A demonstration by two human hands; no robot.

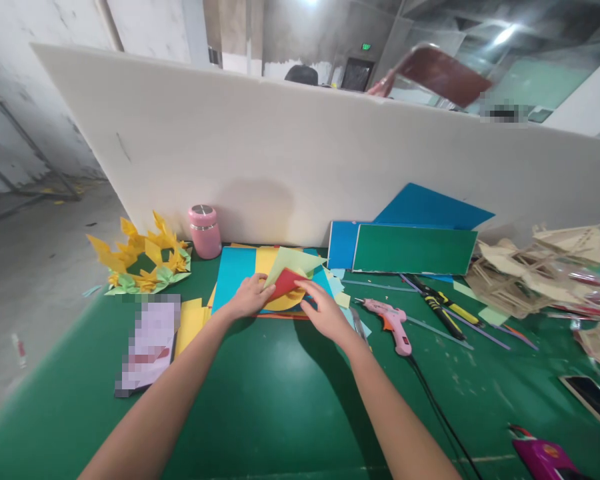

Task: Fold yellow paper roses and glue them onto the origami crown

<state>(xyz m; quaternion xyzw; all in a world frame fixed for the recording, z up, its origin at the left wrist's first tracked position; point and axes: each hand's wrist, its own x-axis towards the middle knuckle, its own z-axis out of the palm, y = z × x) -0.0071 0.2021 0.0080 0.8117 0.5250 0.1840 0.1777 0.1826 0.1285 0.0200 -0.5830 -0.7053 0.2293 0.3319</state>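
Observation:
A small red paper sheet (286,283) is lifted off a pile of coloured paper (233,275) at the middle of the green table (260,400). My left hand (250,297) pinches the red sheet's left edge, fingers closed on it. My right hand (325,312) grips its right edge from the other side. Just behind the red sheet a pale green sheet (293,261) sticks up. Blue and yellow sheets lie flat under both hands.
A pink flask (205,231) and yellow-green paper flowers (143,259) stand at the back left by the white partition (300,153). A pink glue gun (393,321) with its black cord, a utility knife (443,307), blue and green boards (414,248) and wooden model parts (530,273) lie to the right.

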